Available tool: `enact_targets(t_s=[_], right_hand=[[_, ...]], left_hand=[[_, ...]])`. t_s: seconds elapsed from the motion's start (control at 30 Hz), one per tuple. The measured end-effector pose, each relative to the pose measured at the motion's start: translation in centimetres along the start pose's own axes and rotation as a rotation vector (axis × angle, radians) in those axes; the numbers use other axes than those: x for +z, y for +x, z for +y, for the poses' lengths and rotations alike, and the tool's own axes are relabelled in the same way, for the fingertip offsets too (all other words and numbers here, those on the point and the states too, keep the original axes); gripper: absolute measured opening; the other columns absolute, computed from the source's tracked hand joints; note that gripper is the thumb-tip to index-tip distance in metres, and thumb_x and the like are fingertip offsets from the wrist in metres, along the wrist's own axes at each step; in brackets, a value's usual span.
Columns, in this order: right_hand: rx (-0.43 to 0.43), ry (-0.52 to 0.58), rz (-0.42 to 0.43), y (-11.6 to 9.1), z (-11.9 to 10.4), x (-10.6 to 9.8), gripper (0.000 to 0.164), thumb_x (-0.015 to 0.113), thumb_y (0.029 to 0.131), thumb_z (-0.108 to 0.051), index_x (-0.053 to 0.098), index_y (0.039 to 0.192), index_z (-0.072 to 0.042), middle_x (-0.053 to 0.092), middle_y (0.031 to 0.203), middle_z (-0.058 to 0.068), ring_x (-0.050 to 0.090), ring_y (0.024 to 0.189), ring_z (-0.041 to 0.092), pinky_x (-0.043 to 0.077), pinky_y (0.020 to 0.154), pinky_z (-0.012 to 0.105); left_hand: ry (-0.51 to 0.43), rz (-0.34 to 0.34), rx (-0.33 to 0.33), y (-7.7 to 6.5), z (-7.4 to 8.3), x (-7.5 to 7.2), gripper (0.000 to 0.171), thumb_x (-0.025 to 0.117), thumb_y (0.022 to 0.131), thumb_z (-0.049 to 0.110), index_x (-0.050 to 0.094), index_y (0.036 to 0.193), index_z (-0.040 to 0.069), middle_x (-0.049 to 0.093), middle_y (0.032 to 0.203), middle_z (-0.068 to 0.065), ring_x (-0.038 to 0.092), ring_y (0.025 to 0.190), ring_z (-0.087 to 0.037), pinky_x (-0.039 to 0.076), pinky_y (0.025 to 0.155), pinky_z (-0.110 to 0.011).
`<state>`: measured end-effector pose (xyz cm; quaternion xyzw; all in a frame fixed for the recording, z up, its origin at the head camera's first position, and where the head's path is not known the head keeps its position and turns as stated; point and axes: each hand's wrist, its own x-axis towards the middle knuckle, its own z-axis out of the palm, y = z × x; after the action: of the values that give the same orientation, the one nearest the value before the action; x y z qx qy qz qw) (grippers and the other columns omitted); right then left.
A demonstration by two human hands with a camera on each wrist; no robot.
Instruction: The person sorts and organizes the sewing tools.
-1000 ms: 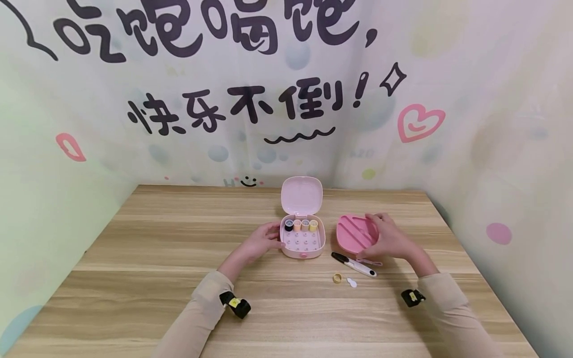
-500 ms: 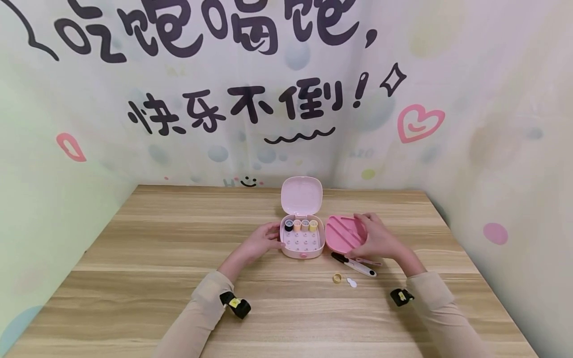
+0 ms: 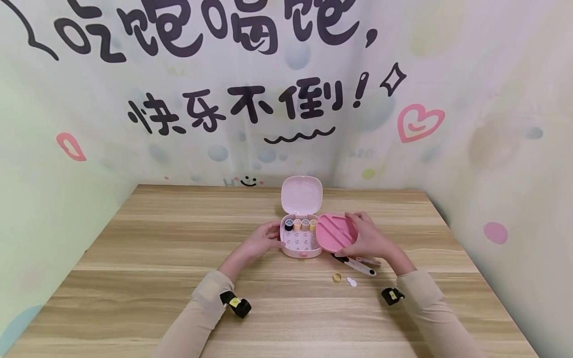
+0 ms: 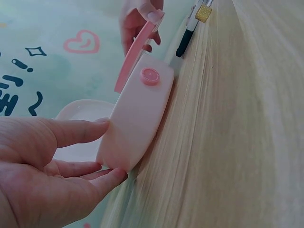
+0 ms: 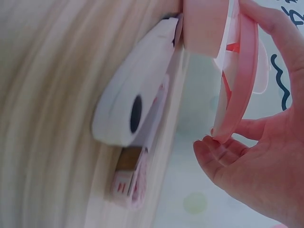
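From above the near side, the head camera looks forward and down, standing back enough to take in the table and the far backdrop. Strapped low at the left, the left wrist camera is turned sideways, close behind the left hand, facing right past the box to the right hand. The right wrist camera, also sideways, looks far and left, very near the tool. All three share box, tool and tray; head and left wrist share both hands.
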<state>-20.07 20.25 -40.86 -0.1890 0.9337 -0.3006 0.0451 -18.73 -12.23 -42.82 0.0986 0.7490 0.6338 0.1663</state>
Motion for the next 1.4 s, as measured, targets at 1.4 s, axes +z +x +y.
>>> enact_targets(t_s=[1.4], right_hand=[[-0.055, 0.064, -0.007, 2.8, -3.6, 3.2, 0.115, 0.097, 0.065, -0.032, 0.04, 0.153, 0.015, 0.046, 0.145, 0.032, 0.053, 0.126, 0.041, 0.054, 0.109, 0.058]], left_hand=[[0.002, -0.044, 0.01, -0.3, -0.1, -0.4, 0.069, 0.063, 0.094, -0.013, 0.032, 0.155, -0.018, 0.033, 0.163, -0.036, 0.037, 0.151, -0.05, 0.04, 0.123, -0.053]])
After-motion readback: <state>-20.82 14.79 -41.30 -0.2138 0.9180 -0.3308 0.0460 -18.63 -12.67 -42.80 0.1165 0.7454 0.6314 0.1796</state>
